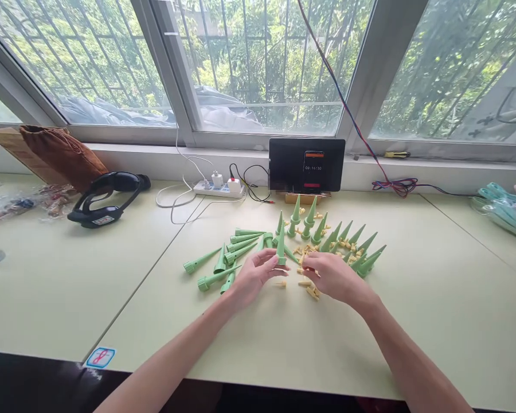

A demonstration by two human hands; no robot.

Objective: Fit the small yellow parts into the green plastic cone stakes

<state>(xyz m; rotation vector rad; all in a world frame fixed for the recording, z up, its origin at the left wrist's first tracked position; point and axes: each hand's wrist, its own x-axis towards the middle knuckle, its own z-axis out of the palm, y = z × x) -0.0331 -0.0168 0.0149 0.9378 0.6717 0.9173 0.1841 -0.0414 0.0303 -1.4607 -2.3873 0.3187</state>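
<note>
My left hand [258, 274] is closed on a green plastic spike [281, 245], point up, held above the table. Beside it, my right hand [333, 276] reaches down among small yellow plastic pieces [313, 293]. Its fingers are bent together, and whatever sits between their tips is hidden. Loose green spikes [239, 251] lie in a pile left of my left hand. More green spikes [310, 213] stand or lean in rows behind and to the right of my right hand, with yellow pieces scattered between them.
A tablet [307, 166] showing a timer leans on a stand at the back. Left of it is a power strip [220, 188] with white cables. Black headphones [107, 201] and a brown pouch [60, 155] lie at the left. Bagged teal items [505, 206] sit far right.
</note>
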